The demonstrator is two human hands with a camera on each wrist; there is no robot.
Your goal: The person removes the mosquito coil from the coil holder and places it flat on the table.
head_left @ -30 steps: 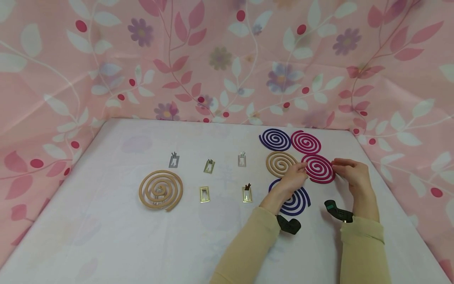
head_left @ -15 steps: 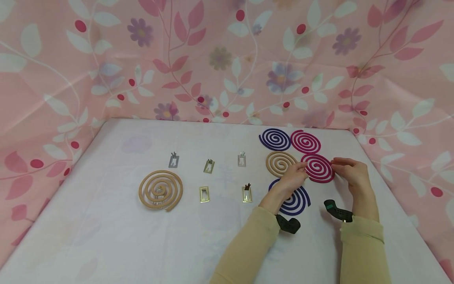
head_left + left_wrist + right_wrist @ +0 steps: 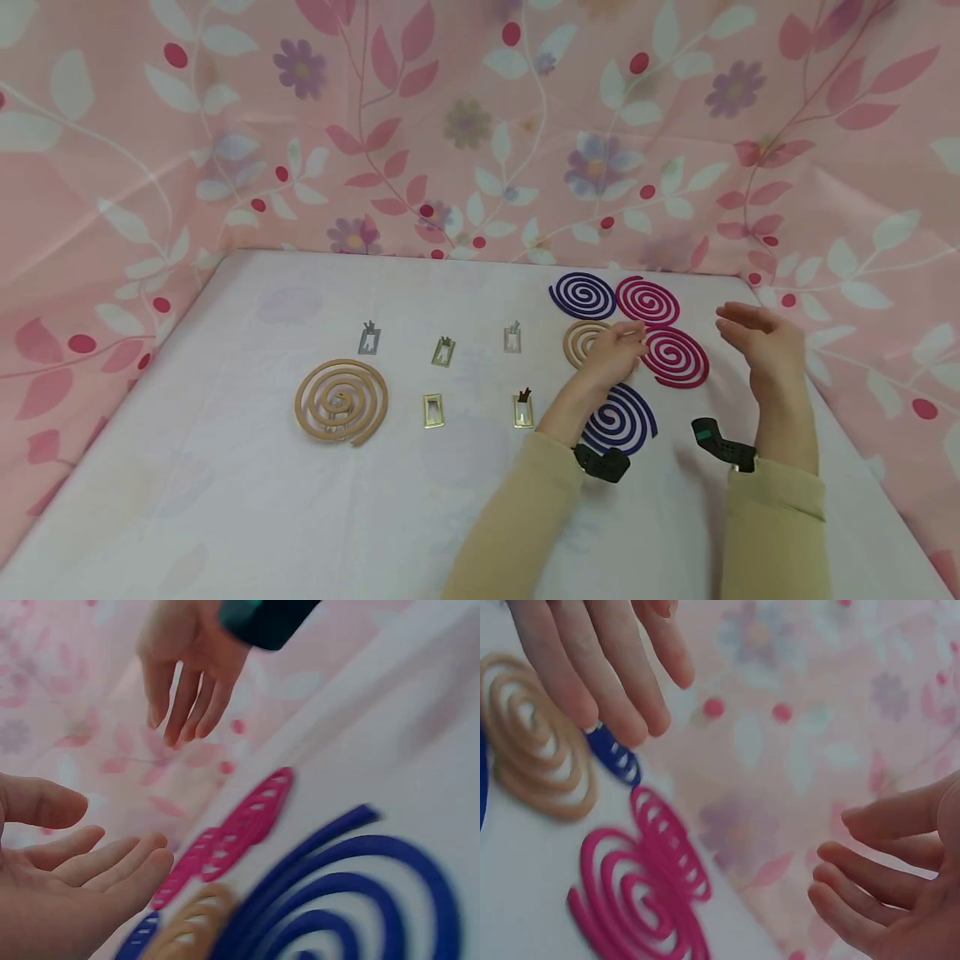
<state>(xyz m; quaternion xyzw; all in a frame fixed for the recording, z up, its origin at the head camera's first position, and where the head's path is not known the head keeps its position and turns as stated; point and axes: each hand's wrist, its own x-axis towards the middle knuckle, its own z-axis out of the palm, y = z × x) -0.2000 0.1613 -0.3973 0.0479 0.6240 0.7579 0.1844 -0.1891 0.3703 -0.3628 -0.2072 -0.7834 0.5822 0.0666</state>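
My left hand (image 3: 615, 357) hovers over the tan mosquito coil (image 3: 576, 343) on the right, overlapping it, with relaxed fingers and nothing in them. My right hand (image 3: 771, 350) is raised to the right of the near magenta mosquito coil (image 3: 672, 354), apart from it, fingers loosely bent and holding nothing. In the right wrist view, a gap shows between that hand and the near magenta coil (image 3: 649, 904). Just below the left wrist, a near blue mosquito coil (image 3: 618, 421) lies flat. Behind are a far blue coil (image 3: 582, 294) and a far magenta coil (image 3: 647, 300).
On the left, another tan coil (image 3: 341, 398) sits over a small metal stand. Several small metal stands, including a brass one (image 3: 522, 412) with a dark upright prong and a silver one (image 3: 368, 340), lie mid-table. Pink floral cloth (image 3: 465, 167) hangs behind the white tabletop (image 3: 262, 517).
Both hands were at the sides of the near magenta coil; they have drawn apart and up, the right hand to the right, the left slightly left. The coil has stayed in place.
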